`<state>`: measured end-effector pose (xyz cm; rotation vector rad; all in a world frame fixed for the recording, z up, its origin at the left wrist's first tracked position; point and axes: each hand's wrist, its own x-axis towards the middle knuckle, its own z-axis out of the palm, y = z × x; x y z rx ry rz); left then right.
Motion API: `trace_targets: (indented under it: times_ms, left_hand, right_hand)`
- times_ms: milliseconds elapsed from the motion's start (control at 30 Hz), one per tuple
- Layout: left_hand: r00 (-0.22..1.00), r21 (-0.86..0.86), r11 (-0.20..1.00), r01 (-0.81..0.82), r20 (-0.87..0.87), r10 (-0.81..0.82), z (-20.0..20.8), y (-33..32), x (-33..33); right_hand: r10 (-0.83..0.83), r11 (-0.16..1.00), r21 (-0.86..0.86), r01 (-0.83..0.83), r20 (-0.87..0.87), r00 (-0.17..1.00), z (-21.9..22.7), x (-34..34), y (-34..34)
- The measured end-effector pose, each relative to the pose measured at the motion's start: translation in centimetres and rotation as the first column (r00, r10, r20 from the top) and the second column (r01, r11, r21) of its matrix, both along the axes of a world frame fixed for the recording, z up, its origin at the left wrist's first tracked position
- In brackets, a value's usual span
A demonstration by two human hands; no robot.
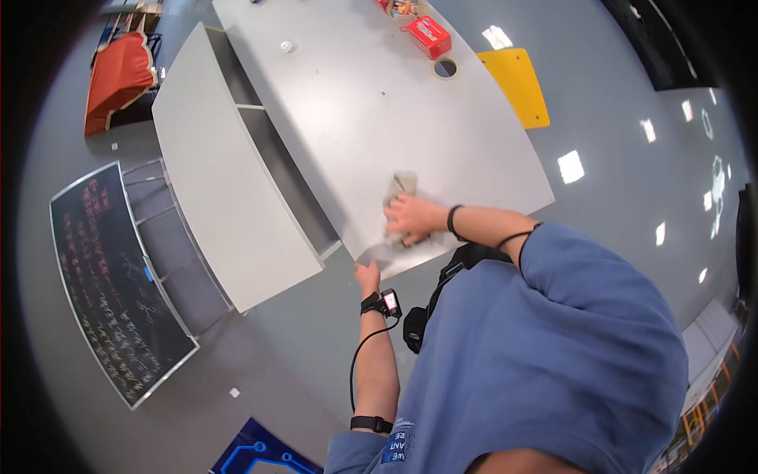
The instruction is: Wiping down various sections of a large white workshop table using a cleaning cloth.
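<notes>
A crumpled beige-grey cloth (403,183) lies on the near end of a glossy white table (339,118). My right hand (415,217) presses down on it with curled fingers, and part of the cloth sticks out beyond and beside the hand. At the near left corner of the same table, my left hand (367,275) is closed at the edge, its fingers partly hidden. A small device with a lit screen (390,302) is strapped to my left wrist, and a black cable runs from it along the forearm.
Toward the table's far end are a red box (429,37), a roll of tape (445,69) and a small clear object (288,47). A yellow seat (517,87) stands at the right side. A white cabinet (229,174) and a blackboard (118,276) are on the left.
</notes>
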<state>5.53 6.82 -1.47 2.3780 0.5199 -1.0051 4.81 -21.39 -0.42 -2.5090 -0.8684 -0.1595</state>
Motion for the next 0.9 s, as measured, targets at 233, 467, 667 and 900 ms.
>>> trace_targets:
  times_ms: [233, 467, 667, 900]
  left_hand:
    - [0.973, -0.085, 0.972, -0.221, 0.043, 0.225, -0.8, -0.9, -1.1]
    - [0.989, -0.108, 0.985, -0.138, 0.040, 0.143, 0.9, -2.0, -2.0]
    - [0.985, -0.067, 0.983, -0.172, 0.013, 0.174, 1.2, -2.9, -2.0]
    - [0.951, -0.255, 0.919, -0.302, -0.007, 0.310, 0.3, -1.6, -2.1]
  right_hand:
    - [0.387, 0.920, 0.089, -0.381, -0.058, 0.920, 0.0, -2.1, -1.3]
    - [-0.302, 0.953, -0.005, 0.303, 0.065, 0.951, -1.6, 10.6, -3.8]
    - [-0.616, 0.775, -0.018, 0.632, 0.205, 0.760, -1.1, 20.5, 0.8]
    - [-0.306, 0.951, -0.006, 0.309, 0.115, 0.945, -2.0, 12.5, 3.0]
